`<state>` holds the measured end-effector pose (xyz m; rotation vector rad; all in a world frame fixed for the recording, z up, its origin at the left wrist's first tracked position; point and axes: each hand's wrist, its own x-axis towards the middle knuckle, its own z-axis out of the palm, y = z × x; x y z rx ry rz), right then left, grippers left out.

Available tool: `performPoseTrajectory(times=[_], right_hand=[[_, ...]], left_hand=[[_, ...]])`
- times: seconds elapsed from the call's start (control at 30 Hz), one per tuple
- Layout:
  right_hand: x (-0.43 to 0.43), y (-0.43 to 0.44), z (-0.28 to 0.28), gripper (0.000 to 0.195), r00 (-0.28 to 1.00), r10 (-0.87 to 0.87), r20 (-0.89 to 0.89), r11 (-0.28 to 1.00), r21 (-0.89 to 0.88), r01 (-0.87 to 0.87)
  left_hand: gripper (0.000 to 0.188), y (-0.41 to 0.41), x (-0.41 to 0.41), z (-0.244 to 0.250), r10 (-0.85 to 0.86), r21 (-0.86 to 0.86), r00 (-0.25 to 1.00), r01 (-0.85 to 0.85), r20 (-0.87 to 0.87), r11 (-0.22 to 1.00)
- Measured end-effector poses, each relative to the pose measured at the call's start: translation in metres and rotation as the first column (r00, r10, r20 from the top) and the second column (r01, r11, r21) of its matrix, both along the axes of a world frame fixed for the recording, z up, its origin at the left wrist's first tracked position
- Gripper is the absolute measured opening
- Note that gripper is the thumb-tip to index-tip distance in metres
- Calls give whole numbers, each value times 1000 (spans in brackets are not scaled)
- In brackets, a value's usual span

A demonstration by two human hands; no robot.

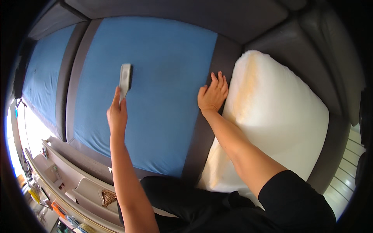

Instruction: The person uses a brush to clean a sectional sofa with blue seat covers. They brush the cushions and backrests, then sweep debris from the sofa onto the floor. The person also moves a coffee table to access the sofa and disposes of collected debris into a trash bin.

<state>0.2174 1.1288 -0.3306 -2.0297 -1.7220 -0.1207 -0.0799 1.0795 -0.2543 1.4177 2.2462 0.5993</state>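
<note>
My left hand (117, 116) grips the handle of a light grey brush (125, 77), its back turned up and a dark edge visible beneath. The brush lies over the blue seat cover (154, 116) of a sofa; its bristle side is mostly hidden. Fingers spread, my right hand (214, 91) rests palm down on the dark border (201, 137) of that seat. Close beside the fingertips lies a white cushion (279, 125) with yellowish stains along its left side. A faint darker patch (170, 70) shows on the blue cover.
The dark backrest (186, 10) runs along the top. Another blue seat section (48, 67) adjoins at left, past a seam. Lower left stands a beige table with a shelf (87, 189), holding several small items and an orange object (58, 209). Pale slatted flooring (341, 171) shows at right.
</note>
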Motion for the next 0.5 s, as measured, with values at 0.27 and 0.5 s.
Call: performPoseTrajectory(times=[0.27, 0.5], right_hand=[[-3, -4, -7, 41, 995, -18, -97, 1000, -18, 16], [17, 24, -21, 22, 978, 5, -208, 977, 212, 40]], left_hand=[[50, -39, 97, -25, -301, -106, 954, 300, 12, 948], [52, -149, 113, 11, -642, -359, 764, 618, 64, 699]])
